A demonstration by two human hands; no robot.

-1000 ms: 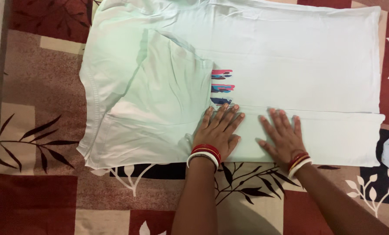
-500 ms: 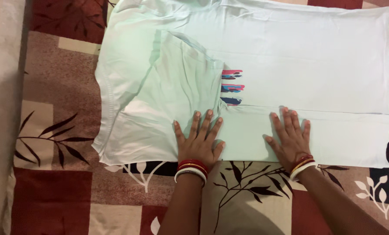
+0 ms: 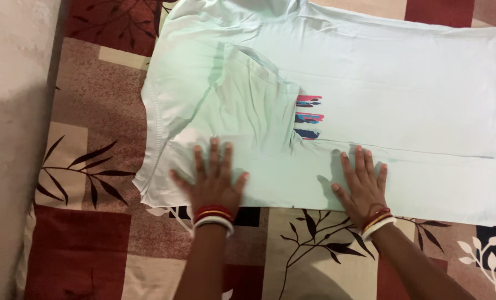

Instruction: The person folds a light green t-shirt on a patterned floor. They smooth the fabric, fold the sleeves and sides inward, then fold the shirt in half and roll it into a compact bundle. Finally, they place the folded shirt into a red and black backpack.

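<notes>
A pale mint shirt [image 3: 370,83] lies spread flat on a bedspread [image 3: 92,233] patterned in red, brown and cream blocks with dark leaf sprays. The shirt covers the far middle and right of the bedspread, with its near long edge folded over into a band that runs toward the right edge. A sleeve [image 3: 253,111] is folded inward across the body, ending just beside a small print [image 3: 309,118] of pink, blue and dark strokes.

The left hand [image 3: 212,180] lies palm down on the near left part of the shirt, fingers spread wide, holding nothing; it is slightly blurred. The right hand [image 3: 362,186] lies palm down on the folded band, fingers spread, flat against the cloth. Both wrists carry red and white bangles [image 3: 213,216]. A plain pale wall [image 3: 9,111] runs along the bedspread's left edge.
</notes>
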